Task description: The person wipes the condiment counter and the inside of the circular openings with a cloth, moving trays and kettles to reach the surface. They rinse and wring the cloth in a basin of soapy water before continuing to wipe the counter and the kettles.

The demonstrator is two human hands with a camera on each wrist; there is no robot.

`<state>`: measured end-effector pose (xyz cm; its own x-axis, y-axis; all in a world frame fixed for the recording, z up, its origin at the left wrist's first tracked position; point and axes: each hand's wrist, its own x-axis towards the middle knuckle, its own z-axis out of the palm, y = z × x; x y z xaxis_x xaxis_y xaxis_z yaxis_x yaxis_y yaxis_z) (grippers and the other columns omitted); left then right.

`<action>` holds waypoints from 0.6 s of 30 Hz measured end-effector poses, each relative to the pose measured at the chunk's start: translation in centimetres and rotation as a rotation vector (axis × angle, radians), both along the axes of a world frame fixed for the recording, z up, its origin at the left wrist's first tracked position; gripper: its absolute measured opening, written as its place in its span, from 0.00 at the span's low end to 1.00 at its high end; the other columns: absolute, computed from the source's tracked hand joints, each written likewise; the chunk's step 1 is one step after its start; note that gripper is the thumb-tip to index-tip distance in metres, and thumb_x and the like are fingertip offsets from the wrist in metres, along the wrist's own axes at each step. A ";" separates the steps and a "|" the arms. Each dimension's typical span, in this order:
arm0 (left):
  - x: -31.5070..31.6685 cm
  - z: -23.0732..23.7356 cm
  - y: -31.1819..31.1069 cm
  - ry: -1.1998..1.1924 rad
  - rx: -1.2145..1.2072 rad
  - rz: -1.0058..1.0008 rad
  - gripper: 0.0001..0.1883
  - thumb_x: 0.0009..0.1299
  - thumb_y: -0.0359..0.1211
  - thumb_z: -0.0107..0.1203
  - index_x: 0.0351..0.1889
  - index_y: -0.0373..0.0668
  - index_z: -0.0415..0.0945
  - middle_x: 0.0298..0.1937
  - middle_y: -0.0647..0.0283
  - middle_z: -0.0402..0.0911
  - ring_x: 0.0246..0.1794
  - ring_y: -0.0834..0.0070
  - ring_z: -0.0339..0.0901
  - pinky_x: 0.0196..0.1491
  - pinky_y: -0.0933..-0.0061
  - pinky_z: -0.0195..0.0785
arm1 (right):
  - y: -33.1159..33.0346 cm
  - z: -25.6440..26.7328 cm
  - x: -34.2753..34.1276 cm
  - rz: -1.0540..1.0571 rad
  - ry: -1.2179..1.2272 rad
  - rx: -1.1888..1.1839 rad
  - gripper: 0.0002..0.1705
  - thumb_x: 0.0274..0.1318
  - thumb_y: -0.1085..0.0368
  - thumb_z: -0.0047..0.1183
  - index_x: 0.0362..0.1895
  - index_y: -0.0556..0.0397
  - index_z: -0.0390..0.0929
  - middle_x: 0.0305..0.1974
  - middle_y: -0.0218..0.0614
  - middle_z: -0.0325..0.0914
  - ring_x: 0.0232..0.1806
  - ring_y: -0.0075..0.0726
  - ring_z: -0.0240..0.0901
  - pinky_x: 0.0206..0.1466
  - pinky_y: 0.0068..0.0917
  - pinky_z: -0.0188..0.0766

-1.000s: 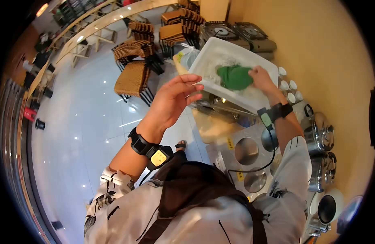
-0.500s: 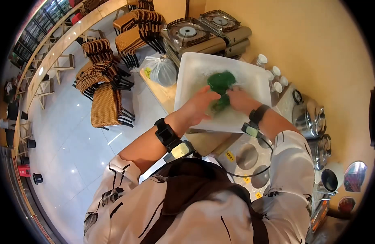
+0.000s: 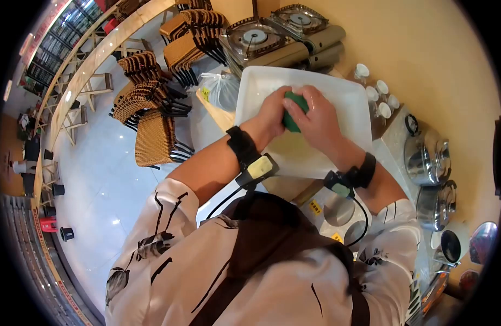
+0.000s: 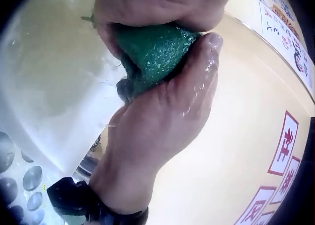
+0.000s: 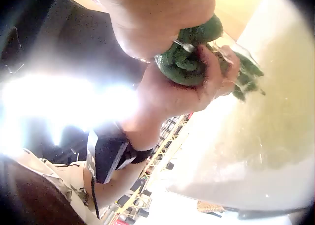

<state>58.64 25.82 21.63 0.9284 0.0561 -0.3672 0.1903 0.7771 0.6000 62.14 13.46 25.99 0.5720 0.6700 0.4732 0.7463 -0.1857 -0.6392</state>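
Observation:
A wet green cloth (image 3: 296, 111), bunched small, is gripped between both hands above the white basin (image 3: 356, 117). The left hand (image 3: 269, 115) curls round its left side and the right hand (image 3: 319, 119) round its right, thumb across the front. In the left wrist view the cloth (image 4: 155, 53) bulges between the left hand, upper in that view, and the right, lower, with shiny wet skin. The right wrist view shows the cloth (image 5: 184, 67) folded in tight rolls, with loose ends sticking out past the fingers. Cloudy liquid lies in the basin.
Two portable stoves (image 3: 256, 41) stand behind the basin, a tied plastic bag (image 3: 220, 89) at its left. Small white cups (image 3: 382, 87) and steel pots (image 3: 427, 157) line the right side. Stacked woven chairs (image 3: 152, 138) stand on the floor at left.
The cloth, lying spread in the basin's liquid before, is now lifted and bunched between both hands. The left hand came in from outside the basin and closed round it.

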 end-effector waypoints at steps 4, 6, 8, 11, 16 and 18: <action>1.5 -0.2 -0.3 0.011 0.147 0.112 0.16 0.72 0.43 0.37 0.42 0.44 0.70 0.39 0.60 0.76 0.38 0.66 0.76 0.43 0.63 0.72 | 0.3 -0.4 1.1 -0.087 0.014 -0.050 0.17 0.60 0.54 0.48 0.32 0.56 0.66 0.27 0.50 0.72 0.29 0.58 0.70 0.29 0.45 0.65; 2.7 -1.9 -0.1 -0.075 0.738 0.189 0.17 0.73 0.43 0.37 0.44 0.40 0.68 0.39 0.60 0.75 0.36 0.66 0.75 0.39 0.65 0.70 | 0.3 -0.8 1.6 -0.104 0.030 -0.045 0.18 0.61 0.54 0.46 0.30 0.56 0.65 0.24 0.51 0.71 0.27 0.60 0.69 0.28 0.47 0.64; 3.6 -2.1 0.7 -0.038 0.775 0.153 0.18 0.73 0.43 0.38 0.44 0.38 0.69 0.37 0.59 0.74 0.34 0.67 0.74 0.37 0.66 0.69 | 0.5 -1.5 2.4 -0.126 0.031 -0.031 0.20 0.63 0.53 0.43 0.29 0.57 0.64 0.20 0.53 0.69 0.24 0.62 0.68 0.28 0.48 0.63; 3.4 -1.4 0.1 0.021 0.841 0.177 0.20 0.73 0.44 0.39 0.43 0.35 0.70 0.33 0.57 0.75 0.30 0.69 0.72 0.34 0.67 0.67 | 0.6 -2.1 2.9 -0.122 0.072 -0.002 0.19 0.63 0.54 0.43 0.28 0.58 0.66 0.22 0.55 0.69 0.27 0.62 0.68 0.29 0.48 0.64; 2.2 -0.1 -0.4 0.054 1.247 0.175 0.22 0.72 0.43 0.40 0.37 0.29 0.73 0.36 0.41 0.78 0.35 0.46 0.75 0.41 0.57 0.66 | -0.3 -4.0 4.5 -0.030 0.066 -0.036 0.20 0.63 0.55 0.42 0.28 0.59 0.69 0.28 0.55 0.72 0.33 0.61 0.70 0.33 0.48 0.64; 1.4 -0.1 -0.7 -0.111 1.301 0.168 0.22 0.71 0.46 0.47 0.40 0.31 0.71 0.24 0.56 0.76 0.25 0.70 0.74 0.28 0.68 0.67 | -1.2 -3.3 5.3 0.037 0.069 -0.130 0.20 0.63 0.54 0.42 0.28 0.60 0.70 0.30 0.55 0.72 0.35 0.60 0.70 0.35 0.48 0.65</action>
